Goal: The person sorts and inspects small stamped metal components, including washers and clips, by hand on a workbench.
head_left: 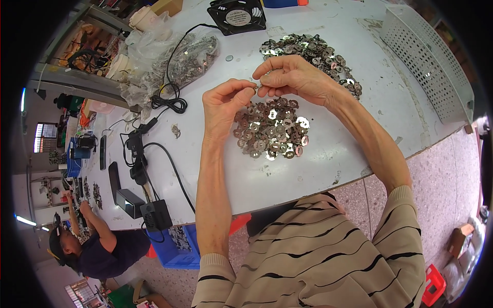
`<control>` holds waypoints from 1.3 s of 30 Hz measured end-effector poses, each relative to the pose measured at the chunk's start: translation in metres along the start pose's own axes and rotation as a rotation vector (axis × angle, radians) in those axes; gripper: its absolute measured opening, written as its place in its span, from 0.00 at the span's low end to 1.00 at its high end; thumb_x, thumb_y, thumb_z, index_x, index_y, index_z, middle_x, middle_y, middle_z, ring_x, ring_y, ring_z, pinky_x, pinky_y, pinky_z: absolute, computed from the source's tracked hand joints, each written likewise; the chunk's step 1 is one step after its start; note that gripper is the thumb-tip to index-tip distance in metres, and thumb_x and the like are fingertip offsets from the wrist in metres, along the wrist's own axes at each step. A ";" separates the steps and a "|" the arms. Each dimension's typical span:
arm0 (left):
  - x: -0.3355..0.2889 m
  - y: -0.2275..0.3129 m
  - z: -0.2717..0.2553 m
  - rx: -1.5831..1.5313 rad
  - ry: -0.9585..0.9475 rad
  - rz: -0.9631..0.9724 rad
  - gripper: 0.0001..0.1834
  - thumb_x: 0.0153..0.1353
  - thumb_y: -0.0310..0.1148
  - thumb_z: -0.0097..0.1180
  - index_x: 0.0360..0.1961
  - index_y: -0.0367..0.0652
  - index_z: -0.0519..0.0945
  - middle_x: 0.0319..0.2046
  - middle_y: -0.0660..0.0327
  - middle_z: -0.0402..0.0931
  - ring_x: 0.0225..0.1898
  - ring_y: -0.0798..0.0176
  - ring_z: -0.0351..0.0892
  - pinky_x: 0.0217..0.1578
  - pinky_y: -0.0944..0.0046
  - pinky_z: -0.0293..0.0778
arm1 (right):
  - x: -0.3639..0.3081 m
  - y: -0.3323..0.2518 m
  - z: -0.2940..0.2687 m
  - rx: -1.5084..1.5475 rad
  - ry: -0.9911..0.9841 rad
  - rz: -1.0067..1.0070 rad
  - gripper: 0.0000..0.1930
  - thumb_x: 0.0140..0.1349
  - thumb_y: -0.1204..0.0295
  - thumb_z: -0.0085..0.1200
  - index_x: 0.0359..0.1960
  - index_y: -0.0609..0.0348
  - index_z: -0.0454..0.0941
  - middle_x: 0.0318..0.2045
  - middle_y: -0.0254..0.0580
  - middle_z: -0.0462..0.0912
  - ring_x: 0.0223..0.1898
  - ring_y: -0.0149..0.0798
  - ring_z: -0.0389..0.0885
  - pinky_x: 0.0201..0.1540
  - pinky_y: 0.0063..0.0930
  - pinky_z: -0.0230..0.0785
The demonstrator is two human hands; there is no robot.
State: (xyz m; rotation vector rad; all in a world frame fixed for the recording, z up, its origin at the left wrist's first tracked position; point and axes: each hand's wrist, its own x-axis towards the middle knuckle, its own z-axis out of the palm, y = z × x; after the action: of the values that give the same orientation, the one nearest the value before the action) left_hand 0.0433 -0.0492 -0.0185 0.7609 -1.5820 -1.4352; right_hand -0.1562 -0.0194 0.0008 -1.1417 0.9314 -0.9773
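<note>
My left hand [226,102] and my right hand [292,77] meet above the white table, fingertips almost touching. Both are closed in a pinch around a small metal piece [256,88], mostly covered by the fingers. Just below them lies a heap of small round metal parts [272,131], shiny and notched, some with holes. Behind my right hand spreads a second pile of similar metal parts [313,51], darker in places. A single round metal disc [229,58] rests alone on the table beyond my left hand.
A black fan [237,16] stands at the back. Left are a clear plastic bag of metal parts [190,56], black cables [169,104] and power adapters [156,215]. A perforated white basket [426,61] sits right. Below the table is a blue crate [177,256]; another person [102,241] works far left.
</note>
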 end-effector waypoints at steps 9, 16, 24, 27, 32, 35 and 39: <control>0.000 -0.001 -0.005 -0.305 0.007 -0.099 0.09 0.56 0.28 0.58 0.36 0.33 0.79 0.28 0.59 0.78 0.26 0.69 0.74 0.30 0.70 0.72 | -0.004 -0.004 0.007 0.040 -0.072 -0.071 0.13 0.61 0.70 0.51 0.44 0.64 0.74 0.33 0.42 0.82 0.33 0.26 0.78 0.40 0.17 0.70; -0.002 0.003 -0.010 -0.311 -0.008 -0.118 0.09 0.56 0.29 0.59 0.35 0.33 0.80 0.27 0.58 0.78 0.26 0.69 0.74 0.30 0.70 0.72 | -0.002 -0.005 0.005 -0.233 0.020 -0.179 0.10 0.58 0.71 0.51 0.39 0.64 0.76 0.32 0.41 0.83 0.33 0.29 0.78 0.39 0.23 0.70; -0.006 0.023 -0.033 0.123 -0.184 -0.206 0.04 0.46 0.26 0.63 0.24 0.36 0.81 0.21 0.65 0.76 0.24 0.74 0.71 0.28 0.74 0.66 | 0.018 0.031 -0.013 -1.181 0.457 -0.592 0.08 0.50 0.71 0.57 0.31 0.60 0.80 0.34 0.42 0.78 0.41 0.46 0.74 0.42 0.38 0.68; -0.010 0.030 -0.036 0.230 -0.282 -0.266 0.05 0.46 0.26 0.64 0.22 0.36 0.80 0.21 0.67 0.74 0.26 0.74 0.70 0.31 0.74 0.66 | 0.022 0.035 -0.006 -1.283 0.418 -0.563 0.08 0.49 0.70 0.59 0.31 0.58 0.80 0.36 0.44 0.77 0.42 0.45 0.72 0.43 0.38 0.67; -0.010 0.034 -0.032 0.233 -0.318 -0.332 0.05 0.44 0.24 0.64 0.24 0.35 0.81 0.20 0.66 0.76 0.24 0.75 0.72 0.28 0.74 0.66 | 0.028 0.041 -0.003 -1.397 0.418 -0.543 0.05 0.49 0.73 0.56 0.29 0.58 0.79 0.31 0.42 0.77 0.40 0.44 0.73 0.41 0.39 0.66; -0.009 0.033 -0.029 0.220 -0.246 -0.282 0.06 0.44 0.25 0.64 0.26 0.35 0.82 0.21 0.66 0.76 0.25 0.75 0.72 0.27 0.74 0.66 | 0.028 0.041 -0.005 -1.423 0.404 -0.522 0.04 0.49 0.75 0.55 0.27 0.58 0.78 0.29 0.38 0.78 0.39 0.43 0.72 0.40 0.38 0.65; -0.005 0.023 -0.023 0.157 -0.047 -0.161 0.09 0.45 0.25 0.64 0.30 0.36 0.83 0.24 0.65 0.77 0.27 0.75 0.73 0.27 0.75 0.66 | 0.026 0.033 -0.005 -1.168 0.418 -0.555 0.03 0.48 0.77 0.52 0.25 0.61 0.77 0.27 0.44 0.79 0.34 0.46 0.74 0.37 0.37 0.66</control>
State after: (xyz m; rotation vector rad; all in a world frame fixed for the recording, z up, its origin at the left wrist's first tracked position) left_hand 0.0686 -0.0519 0.0029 0.9714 -1.7167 -1.4641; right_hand -0.1482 -0.0406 -0.0347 -2.3140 1.6664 -1.1422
